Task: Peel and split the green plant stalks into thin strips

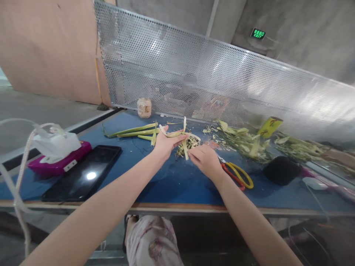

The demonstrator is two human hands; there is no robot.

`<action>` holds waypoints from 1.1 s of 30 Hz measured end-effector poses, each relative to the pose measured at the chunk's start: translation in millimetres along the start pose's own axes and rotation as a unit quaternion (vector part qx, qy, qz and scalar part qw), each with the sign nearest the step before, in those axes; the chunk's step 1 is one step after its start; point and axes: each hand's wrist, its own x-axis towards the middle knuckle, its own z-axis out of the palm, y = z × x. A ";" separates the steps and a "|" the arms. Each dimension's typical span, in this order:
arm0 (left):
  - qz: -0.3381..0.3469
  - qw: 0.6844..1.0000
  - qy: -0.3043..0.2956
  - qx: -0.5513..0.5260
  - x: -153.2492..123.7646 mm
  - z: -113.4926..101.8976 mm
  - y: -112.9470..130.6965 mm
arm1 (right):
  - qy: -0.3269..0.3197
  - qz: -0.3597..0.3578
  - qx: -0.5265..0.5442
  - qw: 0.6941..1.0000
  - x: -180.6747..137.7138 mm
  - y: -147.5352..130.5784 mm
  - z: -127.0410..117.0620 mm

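Observation:
My left hand [165,143] is closed around pale green leaf strips [185,127], its thumb and fingers pinching where they cross. One strip stands upright and another curves off to the right. At the lower end of the upright strip, my right hand [204,157] is closed with its fingertips pinched against it; the exact grip is partly hidden. Beneath the hands lies a small pile of chopped plant bits [191,142]. Long green stalks [133,131] rest left of my left hand. Scissors [235,173] with red and yellow handles lie just right of my right hand.
A black tablet [85,173] and a purple tissue box [62,159] are on the left of the blue table [163,188]. Leaf scraps [246,146], a yellow-green packet [269,126] and a black object [281,170] lie right. A wrapped jar-like object [144,108] stands by the perforated metal screen [172,62].

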 end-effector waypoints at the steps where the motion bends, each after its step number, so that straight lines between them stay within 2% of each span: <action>1: 0.007 1.000 -0.004 -0.007 1.0 -0.6 0.2 | 0.006 -0.006 -0.008 1.000 0.3 -0.8 -0.3; 7: 0.050 0.998 0.030 -0.032 7.7 -5.4 2.4 | -0.017 -0.049 0.014 0.999 -0.2 -7.3 -4.3; 10: 0.057 0.997 0.036 -0.033 12.3 -8.3 5.7 | 0.001 -0.042 0.026 0.999 -1.3 -9.6 -6.3; 12: 0.068 0.995 0.065 -0.039 15.6 -10.4 8.9 | 0.007 -0.046 0.023 0.999 -2.2 -11.5 -7.9; 15: 0.068 0.992 0.100 -0.042 17.6 -12.0 12.8 | -0.021 -0.037 0.008 0.999 -4.0 -9.8 -14.1; 16: 0.062 0.993 0.095 -0.038 17.0 -11.9 13.3 | -0.032 -0.002 -0.002 0.999 -4.7 -5.7 -17.6; 18: 0.052 0.995 0.078 -0.033 14.6 -10.6 12.8 | -0.051 0.140 -0.044 0.988 -6.2 10.9 -26.8; 20: 0.053 0.996 0.062 -0.031 12.0 -8.7 11.2 | -0.038 0.334 -0.108 0.936 -6.8 37.0 -36.7; 21: 0.055 0.997 0.055 -0.029 11.0 -7.8 10.3 | -0.063 0.411 -0.134 0.899 -6.4 51.1 -41.0; 22: 0.058 0.997 0.049 -0.026 10.3 -7.1 9.6 | -0.100 0.462 -0.145 0.869 -5.4 63.8 -44.3; 24: 0.058 0.997 0.040 -0.022 9.8 -6.2 8.8 | -0.134 0.517 -0.195 0.823 -1.0 79.5 -47.3; 25: 0.055 0.998 0.036 -0.021 9.8 -6.0 8.7 | -0.135 0.521 -0.208 0.817 2.4 80.6 -46.6; 27: 0.051 0.998 0.028 -0.023 10.1 -5.9 8.6 | -0.128 0.485 -0.202 0.841 11.4 68.9 -41.2; 29: 0.056 0.998 0.025 -0.029 10.7 -6.4 8.5 | -0.109 0.363 -0.114 0.918 21.7 44.7 -31.5; 30: 0.060 0.997 0.025 -0.033 11.1 -6.7 8.4 | -0.121 0.317 -0.042 0.940 26.6 31.3 -25.7; 32: 0.069 0.996 0.027 -0.039 12.1 -7.6 7.7 | -0.142 0.275 0.120 0.943 34.2 8.5 -13.6; 33: 0.072 0.996 0.026 -0.041 12.6 -8.1 7.3 | -0.143 0.267 0.194 0.933 36.6 0.7 -7.8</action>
